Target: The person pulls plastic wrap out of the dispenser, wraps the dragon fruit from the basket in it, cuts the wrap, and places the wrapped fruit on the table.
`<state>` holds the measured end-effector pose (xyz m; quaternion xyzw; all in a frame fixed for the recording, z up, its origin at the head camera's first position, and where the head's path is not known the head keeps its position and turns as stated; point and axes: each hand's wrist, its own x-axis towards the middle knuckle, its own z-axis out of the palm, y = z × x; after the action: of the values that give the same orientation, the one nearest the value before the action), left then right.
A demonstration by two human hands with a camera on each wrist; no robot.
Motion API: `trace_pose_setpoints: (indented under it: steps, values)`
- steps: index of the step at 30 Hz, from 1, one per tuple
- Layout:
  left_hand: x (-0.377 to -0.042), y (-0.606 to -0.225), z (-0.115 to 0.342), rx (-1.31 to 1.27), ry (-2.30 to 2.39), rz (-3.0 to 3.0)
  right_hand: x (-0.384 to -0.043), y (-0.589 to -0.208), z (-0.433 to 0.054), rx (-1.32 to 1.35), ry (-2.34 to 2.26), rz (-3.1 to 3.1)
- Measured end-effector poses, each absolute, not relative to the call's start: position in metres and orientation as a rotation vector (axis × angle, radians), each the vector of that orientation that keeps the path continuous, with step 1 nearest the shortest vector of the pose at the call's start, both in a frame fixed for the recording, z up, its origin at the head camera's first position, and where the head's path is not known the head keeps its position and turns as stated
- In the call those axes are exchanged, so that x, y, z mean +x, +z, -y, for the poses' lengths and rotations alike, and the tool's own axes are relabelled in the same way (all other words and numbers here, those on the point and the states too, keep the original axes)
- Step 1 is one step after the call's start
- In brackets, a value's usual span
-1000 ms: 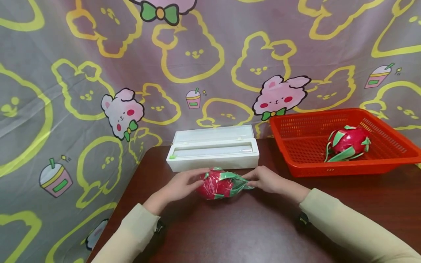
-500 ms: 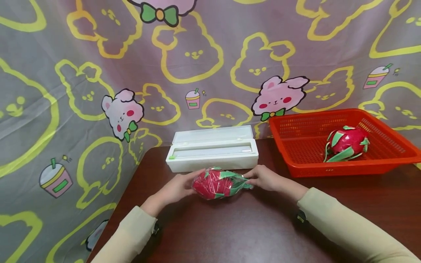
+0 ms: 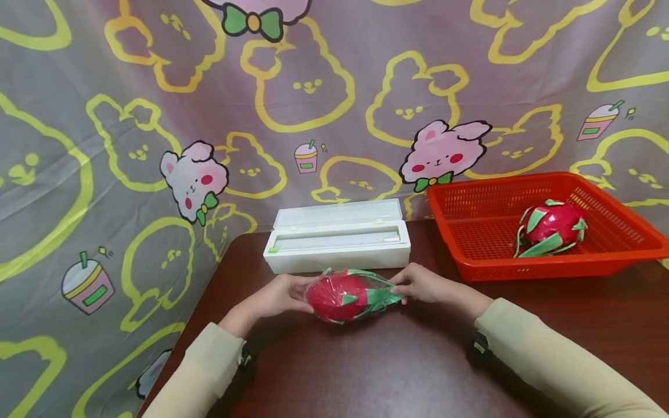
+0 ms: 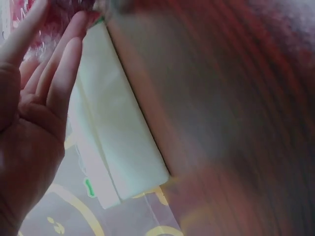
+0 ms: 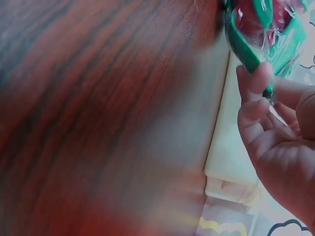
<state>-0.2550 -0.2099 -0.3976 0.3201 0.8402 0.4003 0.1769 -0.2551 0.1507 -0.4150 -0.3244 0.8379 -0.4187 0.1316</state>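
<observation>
A red dragon fruit [image 3: 337, 297] with green leafy scales, wrapped in clear plastic film, is held lengthwise between the two hands over the table. The left hand [image 3: 277, 296] holds its rounded left end, thumb on the near side and fingers on the far side. In the left wrist view the fingers [image 4: 66, 69] reach long and only slightly bent to the wrapped fruit. At the other end, the right hand [image 3: 424, 284] pinches the green leaf tips [image 5: 251, 61] and gathered film between thumb and fingers, as the right wrist view shows.
Behind the fruit stands a white cling film box [image 3: 337, 255] with its lid raised. A red plastic basket [image 3: 491, 270] at the back right contains another dragon fruit [image 3: 555, 225]. A cartoon-print curtain [image 3: 334, 104] hangs behind the brown table [image 3: 360, 371].
The dragon fruit has turned about its long axis, so other scales face the camera. The left hand has shifted its hold and drawn slightly left. The right hand keeps its pinch.
</observation>
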Motion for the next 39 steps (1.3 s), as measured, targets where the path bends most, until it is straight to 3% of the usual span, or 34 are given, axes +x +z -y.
trace_pose_setpoints:
  steps: [30,39]
  values:
    - [-0.235,-0.391,0.199,1.134,0.956,-2.597,-0.233,-0.404,-0.133,-1.155,-0.971,-2.628]
    - [-0.240,-0.393,0.199,1.140,0.982,-2.618,-0.237,-0.403,-0.134,-1.071,-0.997,-2.592]
